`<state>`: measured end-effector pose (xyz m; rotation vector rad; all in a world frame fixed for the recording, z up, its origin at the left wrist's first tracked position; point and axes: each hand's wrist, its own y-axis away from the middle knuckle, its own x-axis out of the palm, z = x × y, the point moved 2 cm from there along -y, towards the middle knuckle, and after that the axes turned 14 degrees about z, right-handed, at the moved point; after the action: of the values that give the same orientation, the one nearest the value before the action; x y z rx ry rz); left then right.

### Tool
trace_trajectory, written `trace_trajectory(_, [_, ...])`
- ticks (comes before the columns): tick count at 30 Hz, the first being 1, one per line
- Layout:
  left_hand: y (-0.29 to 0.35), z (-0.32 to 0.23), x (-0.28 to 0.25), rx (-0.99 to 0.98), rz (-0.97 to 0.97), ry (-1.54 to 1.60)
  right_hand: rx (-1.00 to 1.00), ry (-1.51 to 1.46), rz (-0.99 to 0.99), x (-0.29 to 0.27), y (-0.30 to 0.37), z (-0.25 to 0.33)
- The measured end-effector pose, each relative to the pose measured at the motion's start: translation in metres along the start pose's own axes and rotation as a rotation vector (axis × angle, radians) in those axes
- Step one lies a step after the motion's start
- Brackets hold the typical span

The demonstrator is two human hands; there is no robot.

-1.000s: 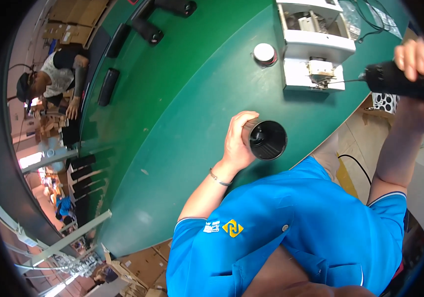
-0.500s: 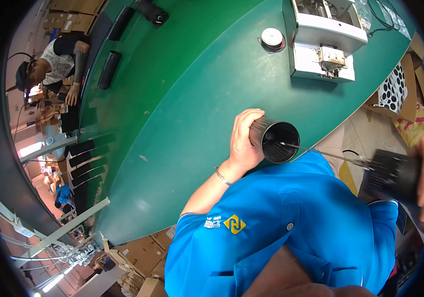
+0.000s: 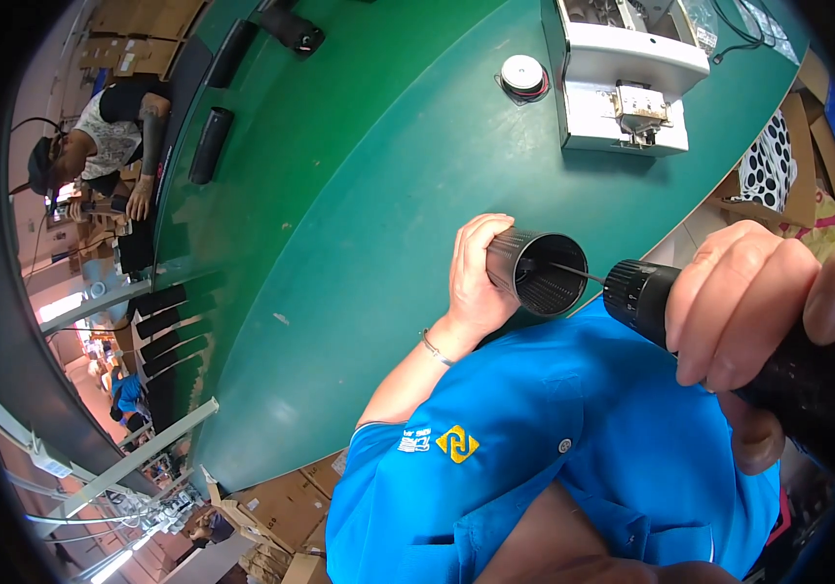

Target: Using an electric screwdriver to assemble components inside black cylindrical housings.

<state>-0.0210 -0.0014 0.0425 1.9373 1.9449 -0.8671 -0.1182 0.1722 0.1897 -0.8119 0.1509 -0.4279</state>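
My left hand (image 3: 479,276) is wrapped round a black perforated cylindrical housing (image 3: 517,265), held tilted at the table's near edge with its open end toward the right. In my right hand (image 3: 743,302) is a black electric screwdriver (image 3: 639,296), gripped round its body. Its long thin bit (image 3: 578,273) reaches into the mouth of the housing. Where the bit's tip ends inside is too dark to make out. The rear of the screwdriver runs into shadow at the right.
On the green table (image 3: 378,224), a metal machine (image 3: 627,83) stands at the far right beside a round white-topped part with wires (image 3: 522,76). Black cylinders (image 3: 211,146) lie at the far left. A co-worker (image 3: 106,136) works across the table. Cardboard boxes (image 3: 807,156) stand at right.
My right hand and the screwdriver have come closer to the housing, and the bit now goes deeper into it. My left hand and the housing have barely moved.
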Motion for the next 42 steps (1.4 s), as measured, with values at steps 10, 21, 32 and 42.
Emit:
trace_trajectory(10, [0.000,0.003,0.000,0.005,-0.003,0.013,0.042,-0.081,0.023,0.001,0.007,-0.006])
trace_trajectory(21, [-0.004,0.003,-0.003,-0.090,0.082,0.066,-0.011,-0.113,0.119,-0.066,0.014,0.074])
trace_trajectory(32, [-0.005,0.003,-0.016,-0.123,0.228,0.142,0.174,0.146,-0.107,-0.115,-0.002,0.022])
trace_trajectory(42, [0.006,0.001,-0.007,-0.027,0.079,0.108,-0.008,-0.062,-0.381,-0.095,0.006,0.025])
